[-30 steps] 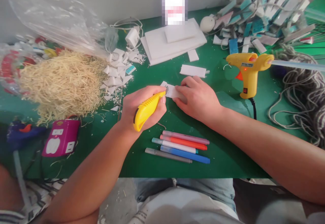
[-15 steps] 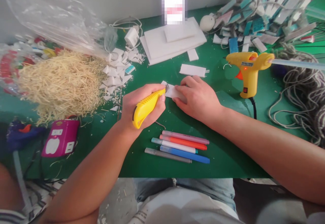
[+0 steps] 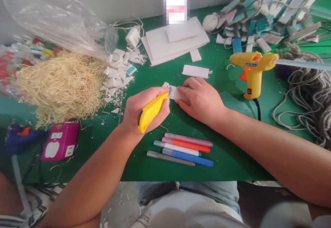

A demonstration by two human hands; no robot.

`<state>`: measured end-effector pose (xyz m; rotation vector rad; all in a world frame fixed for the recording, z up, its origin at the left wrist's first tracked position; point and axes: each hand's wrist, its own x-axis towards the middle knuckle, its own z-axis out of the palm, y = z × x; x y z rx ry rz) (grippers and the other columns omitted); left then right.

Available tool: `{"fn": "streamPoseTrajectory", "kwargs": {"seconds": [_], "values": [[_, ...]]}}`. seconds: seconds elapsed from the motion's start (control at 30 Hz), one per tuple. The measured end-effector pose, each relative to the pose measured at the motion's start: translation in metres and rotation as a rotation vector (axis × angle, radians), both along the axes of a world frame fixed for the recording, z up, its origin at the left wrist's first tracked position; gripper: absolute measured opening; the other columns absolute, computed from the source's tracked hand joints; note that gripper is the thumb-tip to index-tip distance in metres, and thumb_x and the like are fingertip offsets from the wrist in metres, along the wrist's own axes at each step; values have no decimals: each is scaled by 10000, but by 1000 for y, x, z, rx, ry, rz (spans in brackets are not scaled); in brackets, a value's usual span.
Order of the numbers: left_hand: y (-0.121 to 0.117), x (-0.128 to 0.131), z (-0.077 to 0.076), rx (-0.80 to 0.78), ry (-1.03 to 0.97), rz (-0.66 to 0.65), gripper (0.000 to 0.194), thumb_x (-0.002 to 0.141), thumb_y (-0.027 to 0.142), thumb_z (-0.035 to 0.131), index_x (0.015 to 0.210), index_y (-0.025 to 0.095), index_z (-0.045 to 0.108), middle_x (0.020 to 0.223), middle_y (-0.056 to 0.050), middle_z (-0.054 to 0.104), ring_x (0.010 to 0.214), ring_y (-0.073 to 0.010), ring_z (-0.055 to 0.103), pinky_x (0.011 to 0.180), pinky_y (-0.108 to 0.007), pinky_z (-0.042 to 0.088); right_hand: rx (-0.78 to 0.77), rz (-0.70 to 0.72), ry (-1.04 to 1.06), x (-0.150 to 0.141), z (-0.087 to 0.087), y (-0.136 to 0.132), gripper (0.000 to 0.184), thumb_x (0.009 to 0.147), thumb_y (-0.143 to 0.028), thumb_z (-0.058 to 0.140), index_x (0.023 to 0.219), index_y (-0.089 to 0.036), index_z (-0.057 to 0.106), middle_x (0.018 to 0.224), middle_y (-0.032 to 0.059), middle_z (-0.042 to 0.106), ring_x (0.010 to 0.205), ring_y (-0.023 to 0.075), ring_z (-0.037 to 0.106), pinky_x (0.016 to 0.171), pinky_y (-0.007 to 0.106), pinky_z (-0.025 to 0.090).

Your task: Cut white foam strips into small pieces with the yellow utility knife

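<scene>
Our left hand is wrapped firmly round a utility knife, its moulded plastic body ridged along the top edge. Our right hand lies with bent fingers on a flat, smooth white board piece; whether its thumb pinches the edge we cannot tell. Left of the knife grip lie crisp, angular white scraps and, farther out, a tangled mound of pale, stringy shredded straw. Nearer us than the grip, five slim felt-tip markers lie side by side on the green tabletop; beyond it are stacked flat white sheets. The knife is bright yellow, dark at its butt end, slanting with its front end at the small, narrow piece, which sits between our hands, a blurred grey patch beside the knife.
</scene>
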<state>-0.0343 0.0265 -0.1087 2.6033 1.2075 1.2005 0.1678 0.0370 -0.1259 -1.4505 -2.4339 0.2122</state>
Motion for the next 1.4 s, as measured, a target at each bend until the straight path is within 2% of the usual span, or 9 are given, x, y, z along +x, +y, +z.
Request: {"fn": "streamPoseTrajectory", "kwargs": {"seconds": [0.33,0.53,0.7,0.9,1.17,1.4], "values": [[-4,-1,5,-59,51,-46,157,886,167,602,999,218,698,916,-20,803,760,-177,770,740,-259,649,13,-1,-12,-2,0,0,283,955,-290,536,1030,-137,762,1055,167,643,956,287,494,774,416,475],[-3,-2,9,-17,48,-59,129,892,166,584,959,213,684,879,-14,802,716,-168,763,685,-250,643,4,-3,-37,-3,2,0,283,957,-279,526,1027,-131,757,1038,163,634,939,279,485,770,411,472],[-4,-3,9,-72,16,-42,118,895,177,594,955,212,689,861,-11,796,700,-158,752,671,-242,629,1,1,-32,-3,2,0,271,953,-271,530,1014,-129,752,1034,168,632,933,282,479,757,412,461],[-8,-2,6,-111,-55,51,137,934,259,585,965,222,714,806,9,778,637,-130,712,642,-224,595,18,7,-17,-2,0,0,261,949,-291,552,1028,-145,755,1041,157,636,922,274,482,750,402,445],[-8,-2,5,-122,-79,48,130,911,246,599,959,214,715,835,4,786,637,-133,718,636,-228,601,-14,-11,-31,-4,1,-1,281,944,-285,562,1070,-123,754,1084,174,654,949,285,497,766,413,453],[-10,1,10,-42,73,-19,145,886,168,591,983,235,675,875,-5,793,696,-166,750,672,-255,640,0,1,-34,-4,2,-1,277,958,-282,537,1040,-132,755,1056,168,644,935,279,475,754,406,443]]}}
